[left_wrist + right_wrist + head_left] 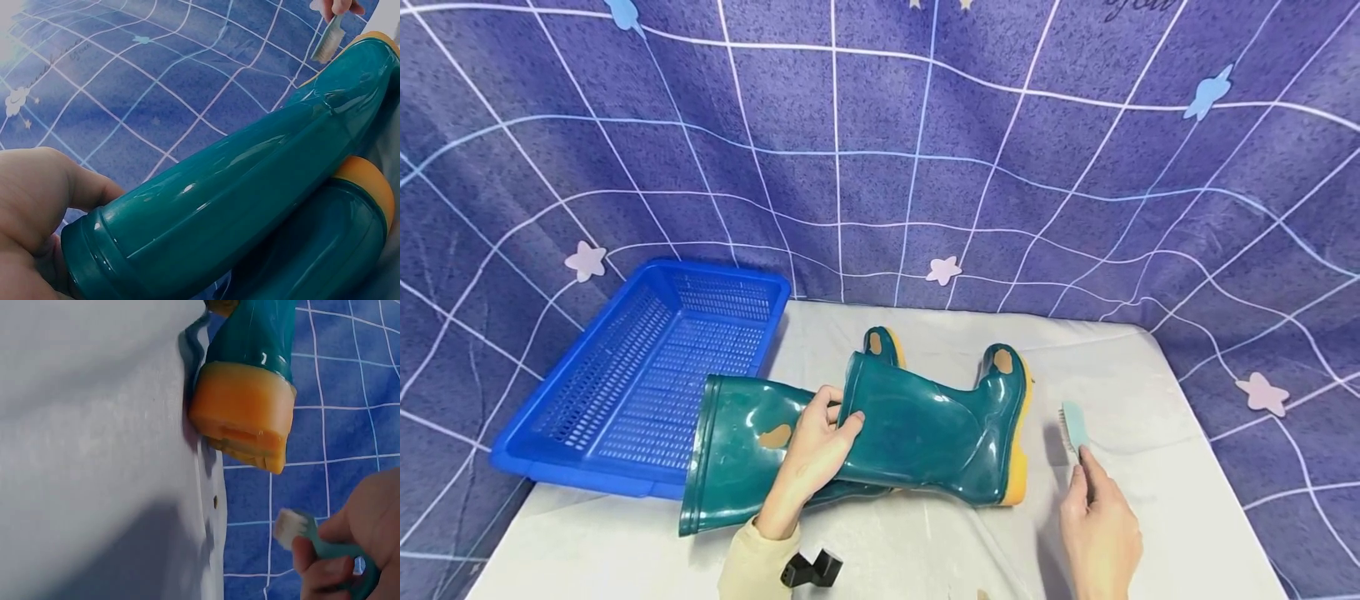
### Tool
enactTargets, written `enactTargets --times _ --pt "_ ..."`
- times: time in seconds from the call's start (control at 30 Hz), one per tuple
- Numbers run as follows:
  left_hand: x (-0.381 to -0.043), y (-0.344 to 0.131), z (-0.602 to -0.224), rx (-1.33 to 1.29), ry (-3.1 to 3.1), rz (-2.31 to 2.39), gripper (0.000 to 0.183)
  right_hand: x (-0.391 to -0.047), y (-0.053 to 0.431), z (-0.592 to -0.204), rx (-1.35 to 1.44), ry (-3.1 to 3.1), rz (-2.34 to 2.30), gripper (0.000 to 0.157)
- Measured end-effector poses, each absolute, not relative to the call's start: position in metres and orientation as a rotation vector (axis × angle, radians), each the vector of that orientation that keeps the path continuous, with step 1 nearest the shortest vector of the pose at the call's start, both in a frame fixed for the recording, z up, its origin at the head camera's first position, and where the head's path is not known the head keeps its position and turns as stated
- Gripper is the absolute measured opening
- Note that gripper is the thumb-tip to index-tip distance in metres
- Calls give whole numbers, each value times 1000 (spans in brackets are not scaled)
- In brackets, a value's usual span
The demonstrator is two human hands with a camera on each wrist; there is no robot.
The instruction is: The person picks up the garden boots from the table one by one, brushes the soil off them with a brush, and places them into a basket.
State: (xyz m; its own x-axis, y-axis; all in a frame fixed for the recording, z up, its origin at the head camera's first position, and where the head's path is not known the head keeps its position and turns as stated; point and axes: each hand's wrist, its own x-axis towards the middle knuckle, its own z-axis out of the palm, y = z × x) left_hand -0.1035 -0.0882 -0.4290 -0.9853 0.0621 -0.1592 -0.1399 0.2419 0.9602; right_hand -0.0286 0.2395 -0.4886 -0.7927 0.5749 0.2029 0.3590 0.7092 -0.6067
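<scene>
My left hand (815, 442) grips the top rim of a green rubber boot (925, 429), thumb on the outside. That boot lies on its side, its toe pointing away and its yellow sole (240, 403) facing right. A brown patch marks its toe. Partly beneath it is a second green boot (741, 450), its opening to the left and a brown patch on its shaft. To the right of the soles, my right hand (1101, 529) holds a light-green brush (1074, 423) by its handle. The brush's pale bristles (289, 528) are apart from the boot.
A blue perforated plastic basket (542, 467) stands at the left, beside the second boot's opening. White cloth (1112, 367) covers the table. Behind it hangs a purple-blue curtain (880, 192) with a grid and star pattern.
</scene>
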Motion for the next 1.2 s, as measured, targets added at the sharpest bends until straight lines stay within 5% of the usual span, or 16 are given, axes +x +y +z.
enactTargets --times 0.37,0.6,1.2 --pt "-104 -86 -432 -50 2367 1797 18 -44 223 -488 113 -2404 586 36" --pt "-102 -85 -430 -38 2380 1789 21 -55 224 -470 376 -2485 462 40" --pt "-97 -86 -424 -12 2475 1746 32 -105 199 -438 75 -2433 430 22"
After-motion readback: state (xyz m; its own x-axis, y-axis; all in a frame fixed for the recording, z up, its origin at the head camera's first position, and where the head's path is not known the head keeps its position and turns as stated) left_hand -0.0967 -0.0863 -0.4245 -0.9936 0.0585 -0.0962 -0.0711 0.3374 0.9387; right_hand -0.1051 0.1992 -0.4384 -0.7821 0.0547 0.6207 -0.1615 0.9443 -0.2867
